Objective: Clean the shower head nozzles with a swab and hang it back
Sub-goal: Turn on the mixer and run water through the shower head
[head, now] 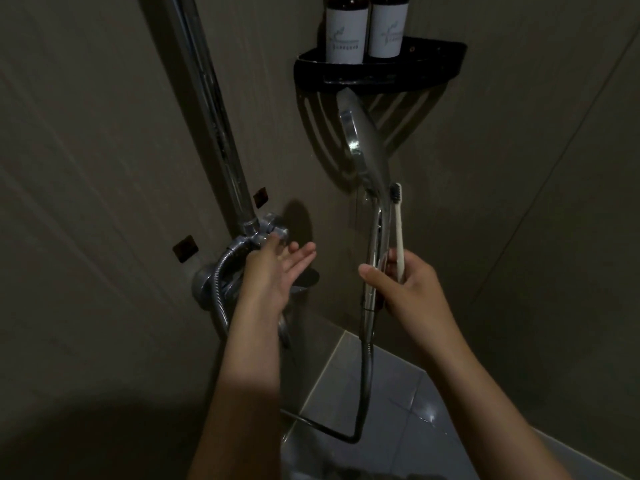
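Your right hand (412,285) grips the shower head (367,147) by its handle together with the brush (399,230), fingers curled round both. The head stands upright just below the shelf (433,60). Your left hand (277,268) hovers by the valve (266,233), fingers straight and spread. Scrubbing looks not yet begun; next, take the brush in your free hand.

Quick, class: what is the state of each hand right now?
Left hand: open, holding nothing.
Right hand: holding the shower head and toothbrush.
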Demonstrator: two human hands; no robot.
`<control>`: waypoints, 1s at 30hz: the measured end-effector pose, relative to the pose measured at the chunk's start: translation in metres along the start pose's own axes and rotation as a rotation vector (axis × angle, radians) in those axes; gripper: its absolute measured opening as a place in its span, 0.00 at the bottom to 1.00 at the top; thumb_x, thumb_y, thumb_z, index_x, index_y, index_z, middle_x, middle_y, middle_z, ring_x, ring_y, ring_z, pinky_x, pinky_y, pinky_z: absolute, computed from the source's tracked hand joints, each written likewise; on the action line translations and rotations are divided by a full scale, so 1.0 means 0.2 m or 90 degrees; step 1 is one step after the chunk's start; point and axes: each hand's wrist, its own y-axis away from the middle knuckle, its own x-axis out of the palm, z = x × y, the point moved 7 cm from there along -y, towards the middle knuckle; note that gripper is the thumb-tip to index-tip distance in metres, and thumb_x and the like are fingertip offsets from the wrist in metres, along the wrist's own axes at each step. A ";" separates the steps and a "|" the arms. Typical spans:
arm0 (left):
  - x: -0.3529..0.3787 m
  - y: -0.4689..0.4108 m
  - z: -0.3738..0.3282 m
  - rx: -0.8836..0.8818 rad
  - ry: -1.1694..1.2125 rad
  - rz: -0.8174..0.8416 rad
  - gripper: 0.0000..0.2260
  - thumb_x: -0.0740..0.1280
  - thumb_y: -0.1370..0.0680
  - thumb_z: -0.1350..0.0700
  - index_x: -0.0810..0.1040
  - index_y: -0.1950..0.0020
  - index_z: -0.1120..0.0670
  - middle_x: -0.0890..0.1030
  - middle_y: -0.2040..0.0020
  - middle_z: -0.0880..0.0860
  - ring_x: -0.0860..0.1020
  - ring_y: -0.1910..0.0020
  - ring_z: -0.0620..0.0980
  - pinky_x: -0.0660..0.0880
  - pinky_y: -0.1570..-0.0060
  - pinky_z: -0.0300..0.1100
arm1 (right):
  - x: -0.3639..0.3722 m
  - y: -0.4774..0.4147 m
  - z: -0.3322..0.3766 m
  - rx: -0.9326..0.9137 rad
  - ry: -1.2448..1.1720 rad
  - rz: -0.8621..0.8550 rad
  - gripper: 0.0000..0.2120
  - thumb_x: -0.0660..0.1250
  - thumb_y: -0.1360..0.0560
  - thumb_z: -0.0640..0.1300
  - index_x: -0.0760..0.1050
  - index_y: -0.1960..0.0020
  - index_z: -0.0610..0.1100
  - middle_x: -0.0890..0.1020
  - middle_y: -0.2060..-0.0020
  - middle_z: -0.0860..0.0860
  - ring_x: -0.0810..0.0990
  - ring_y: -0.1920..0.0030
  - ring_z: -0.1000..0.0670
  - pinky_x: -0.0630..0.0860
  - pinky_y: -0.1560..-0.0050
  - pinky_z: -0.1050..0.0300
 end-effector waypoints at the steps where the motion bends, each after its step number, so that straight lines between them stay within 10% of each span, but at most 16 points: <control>1: -0.01 0.01 0.01 -0.032 0.059 0.032 0.17 0.56 0.18 0.56 0.67 0.32 0.64 0.78 0.52 0.60 0.81 0.54 0.56 0.77 0.48 0.51 | 0.00 0.00 0.00 -0.001 0.001 -0.001 0.12 0.69 0.27 0.45 0.72 0.55 0.35 0.74 0.65 0.43 0.74 0.65 0.50 0.74 0.62 0.55; 11: -0.02 0.08 0.08 -0.221 0.702 0.214 0.20 0.52 0.18 0.62 0.60 0.29 0.70 0.66 0.31 0.71 0.69 0.32 0.63 0.67 0.35 0.57 | 0.02 0.01 -0.03 0.014 -0.001 -0.006 0.14 0.69 0.27 0.46 0.71 0.55 0.34 0.71 0.67 0.46 0.70 0.67 0.50 0.70 0.64 0.57; 20: 0.00 0.03 0.12 -0.300 0.768 0.248 0.16 0.51 0.18 0.61 0.67 0.36 0.69 0.74 0.46 0.66 0.75 0.45 0.56 0.72 0.40 0.47 | -0.04 0.02 -0.03 0.010 0.000 -0.034 0.10 0.69 0.26 0.45 0.70 0.60 0.41 0.70 0.69 0.48 0.70 0.69 0.53 0.69 0.68 0.63; 30: -0.02 0.04 0.12 -0.311 0.758 0.229 0.17 0.54 0.20 0.64 0.67 0.31 0.65 0.74 0.37 0.62 0.76 0.40 0.59 0.73 0.40 0.53 | -0.07 0.03 -0.04 0.014 -0.022 -0.060 0.11 0.68 0.26 0.45 0.71 0.56 0.37 0.70 0.68 0.47 0.70 0.68 0.53 0.70 0.67 0.62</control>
